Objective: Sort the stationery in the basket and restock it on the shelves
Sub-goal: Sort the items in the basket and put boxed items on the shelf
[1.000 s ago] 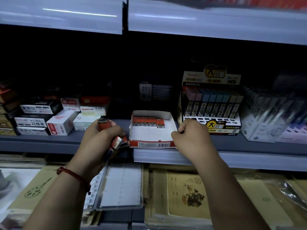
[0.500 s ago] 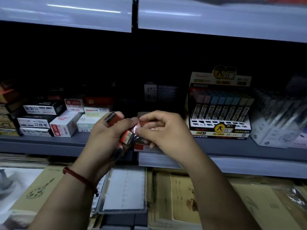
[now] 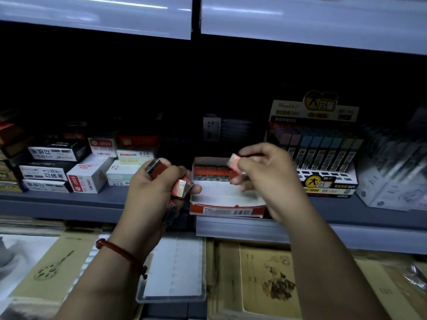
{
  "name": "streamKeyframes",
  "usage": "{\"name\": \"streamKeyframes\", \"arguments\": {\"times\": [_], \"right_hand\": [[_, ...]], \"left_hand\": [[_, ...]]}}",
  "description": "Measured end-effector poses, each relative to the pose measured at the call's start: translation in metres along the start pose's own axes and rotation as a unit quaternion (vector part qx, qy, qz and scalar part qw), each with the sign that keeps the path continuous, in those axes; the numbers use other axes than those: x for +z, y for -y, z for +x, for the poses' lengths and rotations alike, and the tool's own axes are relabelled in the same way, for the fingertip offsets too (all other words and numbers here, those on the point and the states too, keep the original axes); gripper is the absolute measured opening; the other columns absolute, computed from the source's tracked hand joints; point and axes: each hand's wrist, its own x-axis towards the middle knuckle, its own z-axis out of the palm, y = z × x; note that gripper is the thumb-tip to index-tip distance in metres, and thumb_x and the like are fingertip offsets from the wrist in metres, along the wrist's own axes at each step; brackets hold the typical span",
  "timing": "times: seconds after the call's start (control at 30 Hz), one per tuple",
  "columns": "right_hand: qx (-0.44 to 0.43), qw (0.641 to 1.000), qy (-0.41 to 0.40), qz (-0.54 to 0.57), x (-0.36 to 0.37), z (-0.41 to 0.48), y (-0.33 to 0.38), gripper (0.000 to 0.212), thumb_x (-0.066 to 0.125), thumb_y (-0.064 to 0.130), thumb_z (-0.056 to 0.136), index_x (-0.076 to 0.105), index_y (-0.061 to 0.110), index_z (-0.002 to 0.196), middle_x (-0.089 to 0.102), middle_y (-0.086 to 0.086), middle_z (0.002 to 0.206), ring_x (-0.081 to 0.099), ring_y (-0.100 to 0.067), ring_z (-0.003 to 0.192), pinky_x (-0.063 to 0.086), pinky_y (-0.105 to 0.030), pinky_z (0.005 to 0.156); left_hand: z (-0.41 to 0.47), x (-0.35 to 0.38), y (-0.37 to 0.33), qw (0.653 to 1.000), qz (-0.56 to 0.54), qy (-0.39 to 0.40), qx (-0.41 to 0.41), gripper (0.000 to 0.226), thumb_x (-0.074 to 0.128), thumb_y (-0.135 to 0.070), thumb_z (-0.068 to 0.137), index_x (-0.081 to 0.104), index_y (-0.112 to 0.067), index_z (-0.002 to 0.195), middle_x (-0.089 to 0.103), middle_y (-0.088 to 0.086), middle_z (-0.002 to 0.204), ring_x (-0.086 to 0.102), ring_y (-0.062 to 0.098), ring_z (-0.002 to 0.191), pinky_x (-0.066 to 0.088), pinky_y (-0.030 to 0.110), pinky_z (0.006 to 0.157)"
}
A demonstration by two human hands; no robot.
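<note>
A dim shop shelf (image 3: 57, 204) of grey board fills the head view, with the pale front edge of the upper shelf (image 3: 97, 17) above it and a dark recess between them. At the left of the shelf stand stacked white and black boxes (image 3: 90, 176). At the right is a cardboard display of lead refills (image 3: 321, 155) with a yellow round logo.

Between them, at the front edge of the shelf, sits an open box (image 3: 226, 211) with a red and white front wall. A row of packs (image 3: 211, 173) lines its back wall and the rest of its white floor is bare.

The left hand (image 3: 154, 183), with a red bracelet (image 3: 120, 251) on its wrist, is curled round a bunch of small orange packs (image 3: 182, 187) just left of the open box, and some of them stick out above and below the fingers. The right hand (image 3: 268, 174) is raised over the right part of the box and pinches a single pack (image 3: 234, 161) between thumb and fingertips. That pack is blurred and hangs in front of the right end of the row, and I cannot tell whether it touches it.

On the lower shelf lie a clear plastic case (image 3: 175, 269) under the left forearm and tan notebooks (image 3: 265, 278) to the right.
</note>
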Motion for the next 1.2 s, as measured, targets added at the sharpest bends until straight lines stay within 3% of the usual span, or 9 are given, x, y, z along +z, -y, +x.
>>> {"name": "streamKeyframes", "arguments": {"times": [0.13, 0.33, 0.5, 0.63, 0.77, 0.87, 1.0, 1.1, 1.2], "right_hand": [[-0.075, 0.956, -0.071, -0.275, -0.017, 0.017, -0.007, 0.022, 0.074, 0.011, 0.088, 0.058, 0.012, 0.104, 0.064, 0.002, 0.078, 0.065, -0.019, 0.073, 0.051, -0.032, 0.064], [-0.108, 0.901, -0.071, -0.415, -0.013, 0.021, -0.026, 0.017, 0.062, 0.004, 0.094, 0.071, 0.018, 0.095, 0.068, -0.006, 0.094, 0.064, -0.022, 0.079, 0.057, -0.038, 0.072], [-0.127, 0.876, -0.111, -0.452, -0.007, 0.017, -0.032, 0.029, 0.068, 0.015, 0.095, 0.072, 0.021, 0.123, 0.073, -0.004, 0.118, 0.068, -0.029, 0.102, 0.057, -0.040, 0.089], [-0.122, 0.848, -0.094, -0.508, -0.005, 0.015, -0.031, 0.042, 0.065, 0.009, 0.094, 0.063, 0.021, 0.134, 0.070, -0.007, 0.122, 0.066, -0.032, 0.107, 0.057, -0.041, 0.085], [-0.137, 0.856, -0.084, -0.491, -0.006, 0.011, -0.030, 0.024, 0.060, 0.004, 0.093, 0.073, 0.017, 0.108, 0.069, -0.002, 0.106, 0.065, -0.025, 0.087, 0.056, -0.036, 0.077], [-0.088, 0.850, -0.038, -0.518, -0.006, 0.010, -0.031, 0.028, 0.056, -0.002, 0.084, 0.077, 0.015, 0.088, 0.073, -0.006, 0.093, 0.067, -0.029, 0.081, 0.060, -0.044, 0.077], [-0.074, 0.839, -0.024, -0.538, -0.004, 0.008, -0.030, 0.032, 0.054, -0.006, 0.079, 0.075, 0.009, 0.098, 0.074, -0.014, 0.103, 0.068, -0.037, 0.090, 0.060, -0.050, 0.080], [-0.054, 0.827, 0.019, -0.560, -0.005, 0.006, -0.027, 0.034, 0.052, -0.008, 0.077, 0.077, 0.010, 0.091, 0.071, -0.014, 0.117, 0.067, -0.037, 0.100, 0.059, -0.041, 0.077], [-0.053, 0.810, 0.030, -0.584, -0.004, 0.002, -0.024, 0.035, 0.051, -0.007, 0.081, 0.075, 0.015, 0.095, 0.072, -0.012, 0.112, 0.065, -0.037, 0.091, 0.057, -0.039, 0.073]], "left_hand": [[0.003, -0.003, 0.004, 1.000, 0.022, 0.008, 0.005, 0.018, 0.059, -0.002, 0.095, 0.047, -0.016, 0.094, 0.061, 0.013, 0.081, 0.072, 0.034, 0.071, 0.033, 0.017, 0.037], [0.003, -0.004, 0.001, 0.999, 0.031, 0.024, -0.001, 0.021, 0.059, -0.001, 0.095, 0.045, -0.015, 0.091, 0.059, 0.016, 0.079, 0.071, 0.036, 0.072, 0.038, 0.020, 0.035], [0.003, -0.006, 0.002, 0.999, 0.037, 0.029, 0.006, 0.020, 0.059, -0.002, 0.095, 0.045, -0.015, 0.090, 0.062, 0.015, 0.080, 0.072, 0.037, 0.073, 0.041, 0.020, 0.037], [0.004, -0.006, 0.003, 0.998, 0.038, 0.039, 0.003, 0.018, 0.059, -0.003, 0.096, 0.047, -0.015, 0.089, 0.063, 0.016, 0.081, 0.072, 0.038, 0.074, 0.046, 0.025, 0.041], [0.005, -0.006, 0.004, 0.999, 0.031, 0.036, 0.002, 0.020, 0.059, -0.002, 0.095, 0.047, -0.017, 0.088, 0.064, 0.014, 0.080, 0.071, 0.038, 0.074, 0.045, 0.025, 0.040], [0.005, -0.007, 0.004, 0.999, 0.030, 0.037, 0.002, 0.021, 0.060, -0.003, 0.095, 0.048, -0.018, 0.087, 0.065, 0.014, 0.080, 0.072, 0.038, 0.075, 0.047, 0.025, 0.042], [0.005, -0.008, 0.005, 0.999, 0.031, 0.041, 0.002, 0.022, 0.060, -0.003, 0.094, 0.048, -0.019, 0.085, 0.064, 0.015, 0.080, 0.072, 0.039, 0.074, 0.049, 0.026, 0.047], [0.005, -0.008, 0.005, 0.998, 0.034, 0.043, 0.004, 0.024, 0.060, -0.002, 0.094, 0.046, -0.019, 0.083, 0.062, 0.016, 0.080, 0.072, 0.039, 0.074, 0.045, 0.025, 0.042], [0.005, -0.008, 0.006, 0.998, 0.035, 0.046, 0.005, 0.022, 0.060, -0.002, 0.095, 0.046, -0.017, 0.087, 0.064, 0.016, 0.081, 0.072, 0.040, 0.077, 0.046, 0.026, 0.042]]}}
